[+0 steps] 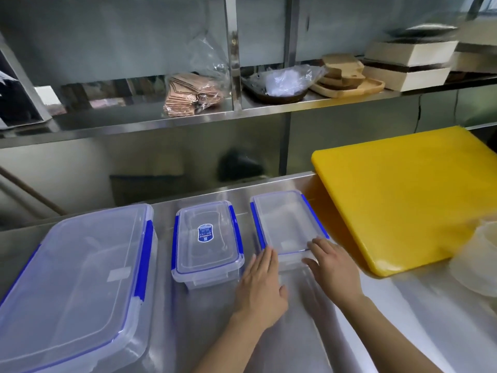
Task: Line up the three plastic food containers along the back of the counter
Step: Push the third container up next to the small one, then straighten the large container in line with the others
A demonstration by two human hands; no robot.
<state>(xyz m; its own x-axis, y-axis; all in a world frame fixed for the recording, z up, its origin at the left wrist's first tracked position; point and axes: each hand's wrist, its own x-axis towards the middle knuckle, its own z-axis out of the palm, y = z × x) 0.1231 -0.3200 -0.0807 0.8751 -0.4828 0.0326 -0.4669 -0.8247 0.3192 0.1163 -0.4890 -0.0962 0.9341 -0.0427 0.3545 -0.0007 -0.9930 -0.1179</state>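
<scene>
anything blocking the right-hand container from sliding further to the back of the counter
Nothing visible lies behind the right-hand container; the strip of counter up to the back edge is bare. The yellow cutting board sits close on its right side, not behind it. Both the left hand and right hand rest open at its near edge.

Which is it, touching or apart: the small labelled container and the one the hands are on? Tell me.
Apart. The head view shows bare steel counter between the labelled container and the right container.

Yellow cutting board (pixel 398 200) lies on steel counter (pixel 403 305), right side. Shelf (pixel 309 105) above holds bagged brown paper items (pixel 192 94), dark tray with clear plastic (pixel 282 86), wooden boards (pixel 347 76), 2 stacked boxes (pixel 408 64).
</scene>
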